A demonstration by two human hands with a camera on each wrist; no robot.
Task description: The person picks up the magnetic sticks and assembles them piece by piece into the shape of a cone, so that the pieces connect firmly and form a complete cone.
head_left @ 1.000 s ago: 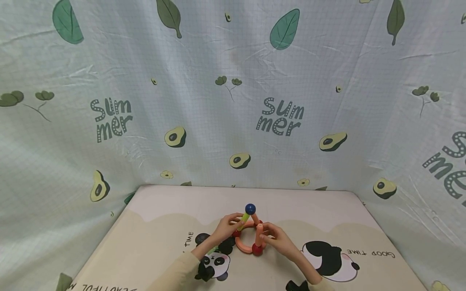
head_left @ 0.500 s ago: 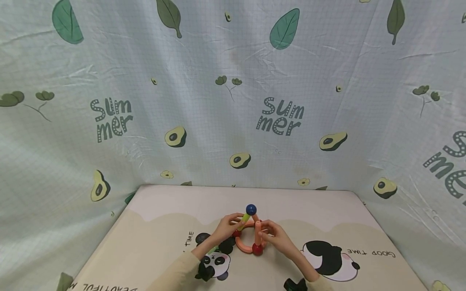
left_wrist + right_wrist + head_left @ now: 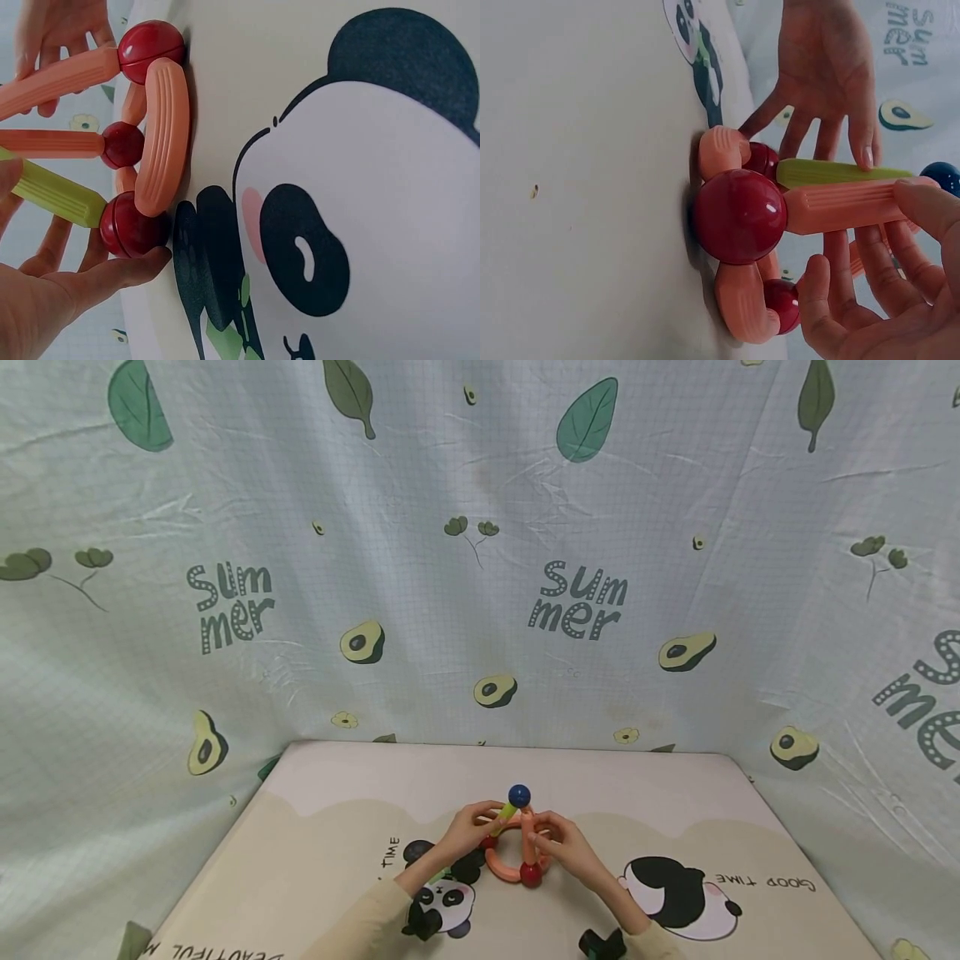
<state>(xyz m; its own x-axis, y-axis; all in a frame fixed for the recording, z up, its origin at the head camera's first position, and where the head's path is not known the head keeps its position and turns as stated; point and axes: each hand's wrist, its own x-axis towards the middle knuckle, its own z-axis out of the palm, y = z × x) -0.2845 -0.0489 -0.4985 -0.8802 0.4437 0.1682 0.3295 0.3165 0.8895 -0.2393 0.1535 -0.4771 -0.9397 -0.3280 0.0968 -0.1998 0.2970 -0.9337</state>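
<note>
A magnetic stick-and-ball toy stands on the table, its base a ring of curved orange pieces (image 3: 163, 135) joined by red balls (image 3: 740, 216). My left hand (image 3: 467, 829) pinches a yellow-green stick (image 3: 60, 193) that rises from one red ball, with a finger against that ball. A blue ball (image 3: 519, 796) tops this stick and meets a second orange stick (image 3: 52, 143) behind. My right hand (image 3: 572, 846) grips the nearest orange stick (image 3: 847, 206) between thumb and fingers. That stick leans inward from the front red ball, its top close to the blue ball; contact cannot be told.
The tabletop (image 3: 337, 777) carries printed pandas and lettering. A printed curtain (image 3: 420, 593) hangs behind the table. Something black (image 3: 602, 945) sits by the right wrist, and another black item (image 3: 425, 922) by the left.
My right hand has tipped its orange stick leftward and inward, toward the blue ball. The blue ball has shifted slightly right and down. My left hand keeps nearly the same place.
</note>
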